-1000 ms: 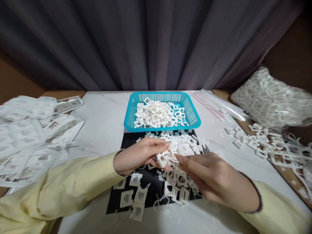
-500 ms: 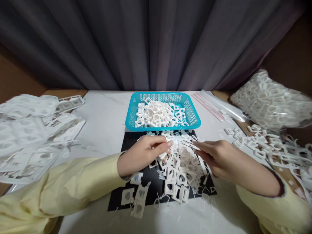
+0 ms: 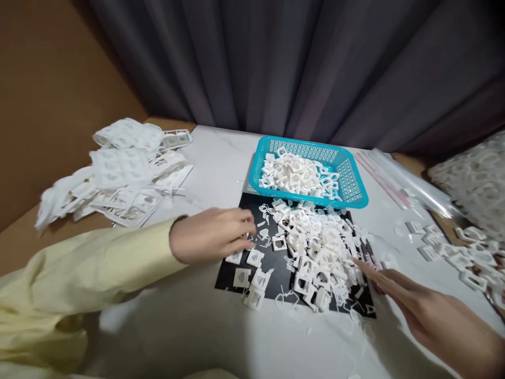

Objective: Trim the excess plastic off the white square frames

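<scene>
My left hand hovers over the left edge of a black mat, fingers curled in and a little blurred; what they hold is hidden. A heap of small white plastic square frames covers the mat. My right hand lies low at the mat's right edge, fingers long and pressed together, with a thin dark tool sticking out from the fingertips. Behind the mat stands a turquoise basket holding more white frames. Both arms wear pale yellow sleeves.
White plastic sheets with cut-out holes are piled at the left. Loose frames, a clear bag of frames and empty clear bags sit at the right. A brown wall and grey curtain stand behind.
The view has swung left. My hands have come apart: the left drew back to the mat's left edge, the right moved out and down to the mat's right edge.
</scene>
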The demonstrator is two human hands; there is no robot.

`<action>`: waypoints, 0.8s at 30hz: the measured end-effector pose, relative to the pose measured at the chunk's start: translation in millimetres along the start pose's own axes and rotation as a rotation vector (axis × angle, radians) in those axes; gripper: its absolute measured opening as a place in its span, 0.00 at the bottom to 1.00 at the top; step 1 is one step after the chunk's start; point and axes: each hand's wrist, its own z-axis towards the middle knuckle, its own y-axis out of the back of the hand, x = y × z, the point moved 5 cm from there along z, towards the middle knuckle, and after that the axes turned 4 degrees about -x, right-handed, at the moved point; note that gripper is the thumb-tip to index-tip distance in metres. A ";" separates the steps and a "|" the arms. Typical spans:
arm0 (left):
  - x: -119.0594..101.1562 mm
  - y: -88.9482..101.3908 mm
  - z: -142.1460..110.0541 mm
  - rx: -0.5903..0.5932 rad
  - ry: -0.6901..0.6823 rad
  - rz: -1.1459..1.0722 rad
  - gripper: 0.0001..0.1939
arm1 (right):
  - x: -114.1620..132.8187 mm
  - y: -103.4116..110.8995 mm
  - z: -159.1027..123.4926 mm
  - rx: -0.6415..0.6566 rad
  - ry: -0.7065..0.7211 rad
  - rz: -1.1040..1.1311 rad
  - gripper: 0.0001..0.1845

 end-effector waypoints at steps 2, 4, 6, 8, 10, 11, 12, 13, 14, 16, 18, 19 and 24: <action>6.0 -16.6 -19.5 0.012 0.044 -0.037 0.14 | -0.9 -7.0 -11.6 0.078 -0.010 0.024 0.37; 9.4 -31.6 -33.9 -0.041 0.087 -0.064 0.18 | -1.7 -9.1 -18.8 0.106 -0.040 0.048 0.34; 11.2 -43.2 -43.7 -0.118 0.122 -0.110 0.17 | -2.3 -7.1 -21.6 0.087 -0.072 0.044 0.30; 12.7 -52.0 -50.0 -0.190 0.147 -0.170 0.15 | -1.5 -3.8 -21.3 0.059 -0.085 0.027 0.28; 15.1 -59.8 -53.9 -0.235 0.178 -0.211 0.14 | 0.9 -0.8 -19.9 0.034 -0.094 0.029 0.27; 16.7 -62.9 -55.4 -0.255 0.201 -0.222 0.12 | 2.6 0.2 -19.4 0.030 -0.099 0.041 0.27; 18.4 -65.3 -56.6 -0.274 0.227 -0.228 0.10 | 4.1 0.8 -19.4 0.027 -0.110 0.058 0.26; 20.0 -66.5 -57.7 -0.295 0.258 -0.231 0.09 | 5.7 1.4 -19.8 0.020 -0.119 0.077 0.26; 21.5 -66.2 -58.6 -0.319 0.291 -0.232 0.08 | 7.1 2.4 -20.7 0.004 -0.129 0.096 0.25; 22.5 -60.8 -58.9 -0.368 0.349 -0.247 0.10 | 8.7 4.7 -23.1 -0.038 -0.145 0.134 0.24; 20.0 -50.8 -55.3 -0.406 0.390 -0.287 0.12 | 9.3 7.4 -23.9 -0.065 -0.147 0.161 0.23; 16.9 -45.5 -51.1 -0.411 0.398 -0.318 0.14 | 9.5 9.2 -22.7 -0.070 -0.142 0.172 0.22; -19.6 -35.3 -0.9 -0.352 0.214 -0.527 0.18 | 18.6 26.1 7.1 -0.116 -0.045 0.176 0.22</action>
